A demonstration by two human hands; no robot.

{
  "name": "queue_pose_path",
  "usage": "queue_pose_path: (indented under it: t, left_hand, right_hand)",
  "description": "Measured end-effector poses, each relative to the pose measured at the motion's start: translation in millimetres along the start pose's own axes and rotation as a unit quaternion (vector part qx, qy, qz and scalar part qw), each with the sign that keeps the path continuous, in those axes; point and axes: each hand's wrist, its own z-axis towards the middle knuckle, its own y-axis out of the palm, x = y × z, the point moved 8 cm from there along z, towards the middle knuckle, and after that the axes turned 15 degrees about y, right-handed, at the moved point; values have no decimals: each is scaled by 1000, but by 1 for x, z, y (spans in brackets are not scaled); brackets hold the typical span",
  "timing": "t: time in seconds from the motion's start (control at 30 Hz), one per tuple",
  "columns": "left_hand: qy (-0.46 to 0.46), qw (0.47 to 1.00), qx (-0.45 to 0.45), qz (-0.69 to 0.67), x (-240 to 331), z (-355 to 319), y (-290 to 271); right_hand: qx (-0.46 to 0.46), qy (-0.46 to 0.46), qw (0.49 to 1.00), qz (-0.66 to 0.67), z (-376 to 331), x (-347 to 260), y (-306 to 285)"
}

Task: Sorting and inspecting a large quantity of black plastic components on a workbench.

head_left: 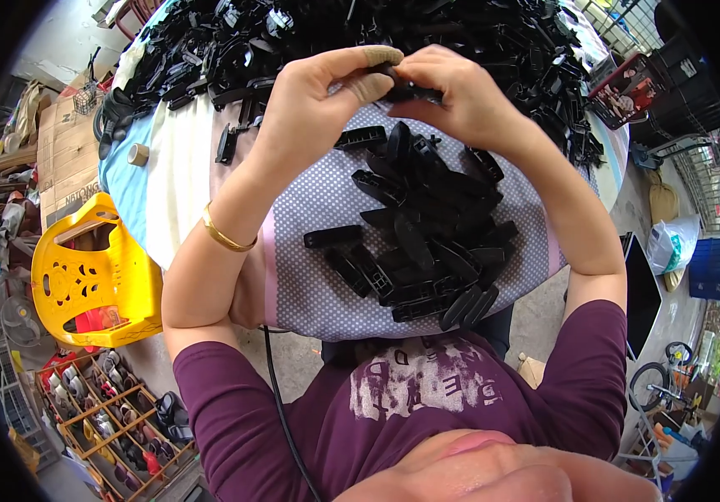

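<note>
Both of my hands are raised over a dotted grey cloth (318, 201) and meet on one small black plastic part (406, 87). My left hand (326, 92) pinches it with thumb and forefinger; a gold bangle (224, 238) circles that wrist. My right hand (452, 96) grips the same part from the right. Below the hands a heap of several black plastic parts (427, 238) lies on the cloth. A far bigger pile of black plastic parts (360, 33) covers the table's back.
A yellow plastic chair (92, 276) stands at the left beside cardboard boxes (67, 151). A roll of tape (137, 154) lies on the table's left edge. A wooden shoe rack (109, 410) is at lower left, black crates (682, 75) at upper right.
</note>
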Motion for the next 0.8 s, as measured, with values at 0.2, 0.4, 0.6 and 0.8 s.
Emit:
queue_pose_path:
  t: [0.2,0.4,0.6,0.8]
  left_hand:
    - [144,914,-229,304,42,-24,60]
    - [148,867,-98,466,7,0,-9]
    - [-1,751,-171,638,-43,-6,-57]
    - [48,936,-55,344,-16,2,-16]
  right_hand:
    - [45,-61,966,-245,1,6,26]
    - [28,-65,950,-305,-2,4,35]
    - [26,-10,987,-157,-2,-6,19]
    - [66,114,981,139,-2,12,-8]
